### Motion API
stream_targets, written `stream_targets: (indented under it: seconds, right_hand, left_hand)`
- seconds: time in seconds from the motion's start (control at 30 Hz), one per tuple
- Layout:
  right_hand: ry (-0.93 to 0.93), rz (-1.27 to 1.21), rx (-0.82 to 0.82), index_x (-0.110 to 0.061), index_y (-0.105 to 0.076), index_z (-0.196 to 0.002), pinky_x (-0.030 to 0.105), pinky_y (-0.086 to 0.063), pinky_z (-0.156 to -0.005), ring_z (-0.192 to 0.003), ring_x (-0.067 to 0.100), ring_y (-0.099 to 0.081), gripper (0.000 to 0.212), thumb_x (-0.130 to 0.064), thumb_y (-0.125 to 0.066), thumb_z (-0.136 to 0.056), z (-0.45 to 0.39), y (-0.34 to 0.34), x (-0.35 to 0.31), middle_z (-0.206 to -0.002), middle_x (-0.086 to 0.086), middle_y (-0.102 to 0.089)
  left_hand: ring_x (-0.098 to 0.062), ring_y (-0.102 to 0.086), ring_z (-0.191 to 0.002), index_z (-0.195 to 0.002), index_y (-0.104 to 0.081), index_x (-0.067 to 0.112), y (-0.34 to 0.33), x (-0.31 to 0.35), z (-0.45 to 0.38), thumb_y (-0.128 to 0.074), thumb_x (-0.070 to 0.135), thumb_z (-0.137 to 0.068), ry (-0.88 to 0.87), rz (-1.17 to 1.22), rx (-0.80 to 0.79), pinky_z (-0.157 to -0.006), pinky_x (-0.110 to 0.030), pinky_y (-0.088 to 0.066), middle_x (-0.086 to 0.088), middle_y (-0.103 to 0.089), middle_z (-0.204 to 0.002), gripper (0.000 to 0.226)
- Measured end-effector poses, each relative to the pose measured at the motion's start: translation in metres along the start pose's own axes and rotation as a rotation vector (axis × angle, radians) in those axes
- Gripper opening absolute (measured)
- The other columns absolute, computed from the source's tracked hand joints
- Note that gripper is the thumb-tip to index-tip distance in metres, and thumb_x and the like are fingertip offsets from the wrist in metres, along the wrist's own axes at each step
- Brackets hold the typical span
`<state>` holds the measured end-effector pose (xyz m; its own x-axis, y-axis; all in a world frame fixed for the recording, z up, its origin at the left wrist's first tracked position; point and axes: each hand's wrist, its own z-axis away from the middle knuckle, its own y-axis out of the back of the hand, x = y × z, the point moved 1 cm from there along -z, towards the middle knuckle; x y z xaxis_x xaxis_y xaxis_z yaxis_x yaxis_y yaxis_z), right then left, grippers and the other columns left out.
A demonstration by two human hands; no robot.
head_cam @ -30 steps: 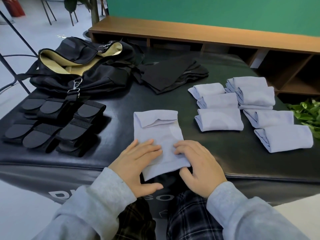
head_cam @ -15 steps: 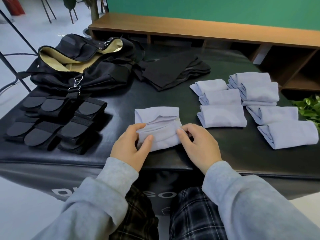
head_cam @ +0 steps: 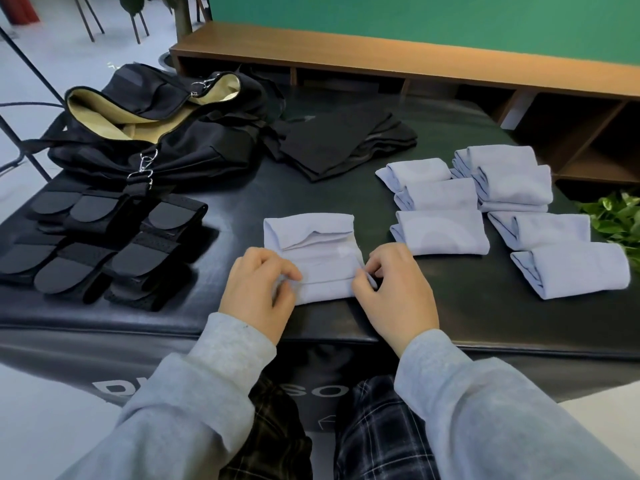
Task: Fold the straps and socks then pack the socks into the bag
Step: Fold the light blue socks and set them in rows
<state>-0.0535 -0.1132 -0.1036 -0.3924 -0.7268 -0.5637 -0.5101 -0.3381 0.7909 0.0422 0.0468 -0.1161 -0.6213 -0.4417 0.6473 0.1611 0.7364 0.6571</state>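
Head view — both hands (head_cam: pixel 258 289) (head_cam: pixel 394 292) pinching sock (head_cam: pixel 318 261) edges.

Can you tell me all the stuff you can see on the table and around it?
sock being folded: 1, pale lilac, near table edge, between the hands
folded socks: about 7, pale lilac, right side
folded straps: several, black, left side
bag: 1, black with cream lining, open, far left
dark cloth: 1 pile, black, far middle
table: 1, black, padded
shelf: 1, brown wood, behind table
plant: 1, green, right edge
left hand: pinches sock's left side
right hand: pinches sock's right side
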Motion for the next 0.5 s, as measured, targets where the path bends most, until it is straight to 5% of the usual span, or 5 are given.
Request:
stream_targets:
  seconds: [0.1, 0.2, 0.33, 0.5]
  right_hand:
    - [0.039, 0.006, 0.001, -0.023, -0.048, -0.092, 0.024, -0.032, -0.065, -0.088, 0.007, -0.045, 0.012, -0.026, -0.057, -0.084, 0.0013, -0.0002, 0.0008, -0.102, -0.014, -0.044]
    - [0.145, 0.028, 0.024, -0.02, -0.055, -0.095, 0.022, -0.03, -0.072, -0.098, 0.007, -0.039, 0.014, -0.029, -0.053, -0.084, 0.0045, -0.002, -0.0011, -0.108, -0.011, -0.049]
    - [0.266, 0.074, -0.035, -0.02, -0.057, -0.1, 0.022, -0.024, -0.084, -0.101, 0.009, -0.037, 0.039, -0.038, -0.036, -0.074, 0.008, -0.0007, -0.0034, -0.11, -0.01, -0.049]
    - [0.287, 0.095, -0.081, -0.021, -0.056, -0.104, 0.018, -0.019, -0.085, -0.101, 0.009, -0.04, 0.04, -0.03, -0.037, -0.07, 0.0081, -0.001, -0.0031, -0.111, -0.011, -0.048]
  left_hand:
    - [-0.008, -0.037, -0.102, -0.085, -0.067, 0.02, 0.0026, -0.0022, 0.0037, -0.057, 0.036, -0.072, -0.116, -0.009, -0.064, -0.094, 0.001, -0.018, 0.012, -0.05, -0.105, 0.023]
    - [-0.01, -0.039, -0.103, -0.091, -0.065, 0.019, 0.0019, -0.0025, 0.001, -0.058, 0.048, -0.068, -0.152, -0.041, -0.11, -0.094, 0.003, -0.016, 0.016, -0.052, -0.102, 0.038]
    - [-0.005, -0.038, -0.103, -0.098, -0.065, 0.023, 0.0013, -0.0006, -0.001, -0.053, 0.039, -0.07, -0.08, -0.033, -0.113, -0.09, 0.004, -0.019, 0.025, -0.052, -0.098, 0.034]
    - [0.0, -0.037, -0.103, -0.099, -0.061, 0.031, 0.0065, -0.0067, -0.0027, -0.046, 0.013, -0.059, -0.078, 0.082, -0.186, -0.09, 0.002, -0.023, 0.031, -0.05, -0.104, 0.046]
